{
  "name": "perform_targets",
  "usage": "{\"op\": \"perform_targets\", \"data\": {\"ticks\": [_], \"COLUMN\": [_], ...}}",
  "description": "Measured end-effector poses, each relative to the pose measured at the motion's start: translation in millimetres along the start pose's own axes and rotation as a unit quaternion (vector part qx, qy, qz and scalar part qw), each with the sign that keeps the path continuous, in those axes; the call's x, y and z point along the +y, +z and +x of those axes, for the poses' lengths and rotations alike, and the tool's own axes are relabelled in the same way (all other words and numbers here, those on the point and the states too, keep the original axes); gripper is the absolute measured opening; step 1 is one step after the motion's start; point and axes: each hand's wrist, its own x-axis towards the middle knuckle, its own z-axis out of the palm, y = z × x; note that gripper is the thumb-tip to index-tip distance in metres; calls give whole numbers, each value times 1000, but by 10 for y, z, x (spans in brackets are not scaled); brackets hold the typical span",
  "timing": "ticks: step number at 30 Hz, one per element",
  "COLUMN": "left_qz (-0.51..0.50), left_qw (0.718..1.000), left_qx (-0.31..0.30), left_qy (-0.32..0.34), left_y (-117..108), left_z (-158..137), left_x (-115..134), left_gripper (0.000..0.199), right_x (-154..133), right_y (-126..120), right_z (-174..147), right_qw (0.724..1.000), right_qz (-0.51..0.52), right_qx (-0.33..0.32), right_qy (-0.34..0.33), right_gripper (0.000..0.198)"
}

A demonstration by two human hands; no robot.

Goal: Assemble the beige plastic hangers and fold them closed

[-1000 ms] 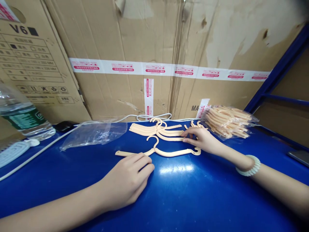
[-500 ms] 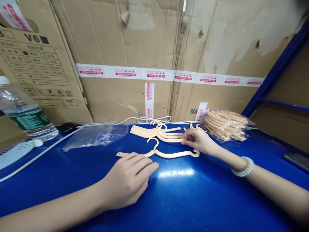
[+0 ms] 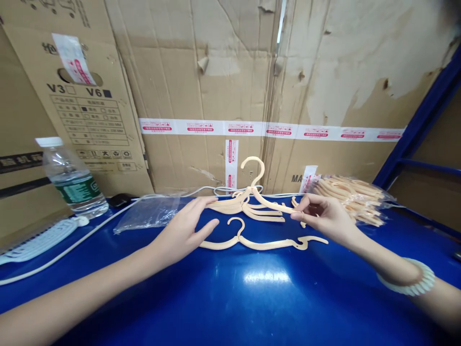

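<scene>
My right hand (image 3: 326, 216) pinches the right end of a cream clothes hanger (image 3: 271, 203) between thumb and fingers. The hanger is raised, its hook pointing up. My left hand (image 3: 185, 226) reaches to the hanger's other end with fingers stretched out and thumb apart; its fingertips touch or nearly touch it, I cannot tell which. Behind and below lies a stack of similar hangers (image 3: 268, 218). Nearer to me another hanger (image 3: 266, 246) rests flat on the blue table (image 3: 230, 298), with a small curved hook piece (image 3: 313, 239) at its right end. My left hand hides its left tip.
A clear bag of cream pieces (image 3: 355, 194) lies at the back right. On the left are a flat plastic bag (image 3: 146, 216), a water bottle (image 3: 77, 185), a pale hairbrush (image 3: 43, 240) and a white cable (image 3: 72, 257). Cardboard (image 3: 201, 158) walls the back.
My right hand has lifted a hanger off the stack by its right end. My left hand has left the front hanger and moved up to the raised one, its fingers straightening. The view has shifted.
</scene>
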Motion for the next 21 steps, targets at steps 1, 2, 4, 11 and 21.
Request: {"op": "perform_targets", "data": {"ticks": [1, 2, 4, 11, 21], "left_qz": [-11, -24, -51, -124, -121], "left_qw": [1000, 1000, 998, 989, 989], "left_qx": [-4, -9, -25, -68, -66], "left_qy": [-4, -2, 18, -32, -58], "left_y": [3, 8, 18, 75, 192], "left_z": [-2, -7, -21, -63, -437], "left_x": [-8, -6, 22, 102, 73], "left_gripper": [37, 36, 30, 29, 27], "right_x": [-22, -43, -79, -33, 559], "right_y": [25, 55, 117, -24, -246], "right_z": [-16, -33, -64, 31, 234], "right_qw": [1000, 1000, 999, 997, 947], "right_qz": [14, 24, 32, 45, -302], "right_qx": [-5, -13, -31, -64, -72], "right_qy": [3, 5, 7, -20, -79], "right_gripper": [39, 39, 39, 38, 14]}}
